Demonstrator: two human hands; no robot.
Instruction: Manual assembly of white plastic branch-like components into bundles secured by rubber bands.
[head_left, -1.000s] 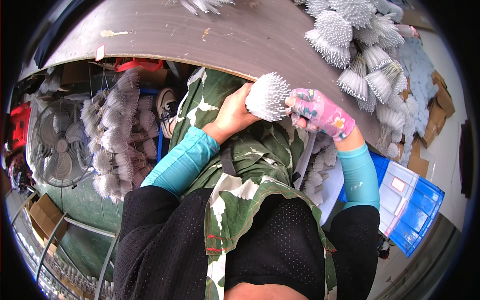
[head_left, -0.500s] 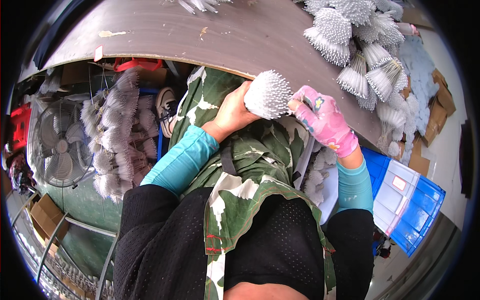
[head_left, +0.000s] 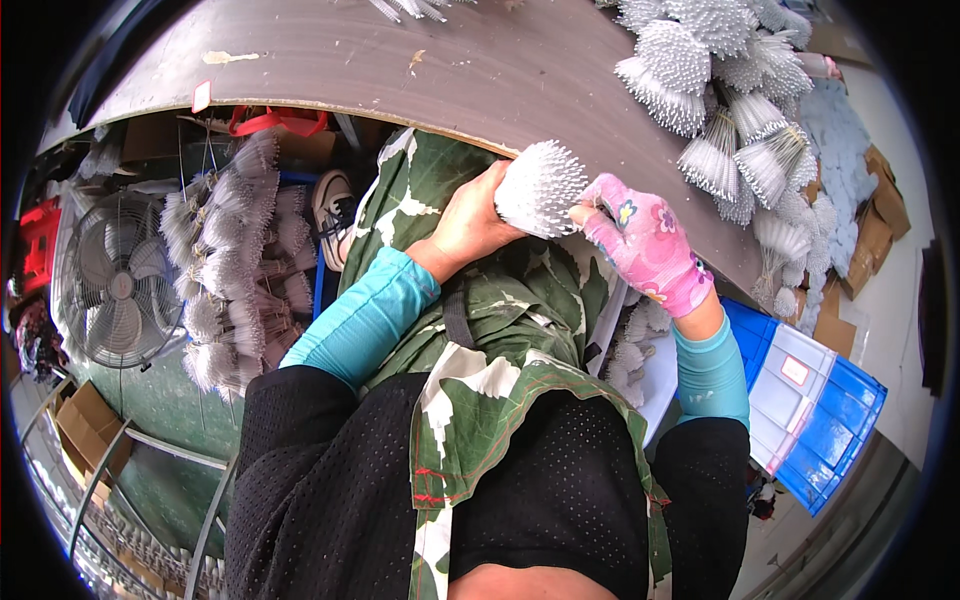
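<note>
A round, dense bundle of white bead-tipped stems (head_left: 541, 190) rises from my left hand (head_left: 474, 220), which is bare and closed around its lower part. The stems below the heads are mostly hidden by that hand. At the bundle's right edge is my right hand (head_left: 645, 240), in a pink flowered glove with bare fingertips showing. Its thumb and fingers are pinched together close to the outer beads. Whatever lies between those fingertips is too small to tell. Both hands are over my lap, beside the near edge of the brown table (head_left: 480, 70).
More white bundles (head_left: 715, 70) are heaped on the table's right end. Others hang in strings (head_left: 235, 240) at the left, beside a standing fan (head_left: 122, 285). A blue and white crate (head_left: 805, 400) stands at the right. A camouflage apron (head_left: 500, 310) covers my lap.
My right hand has turned slightly, and its fingertips have shifted a little to the left along the bundle's edge. The left hand keeps its hold on the bundle.
</note>
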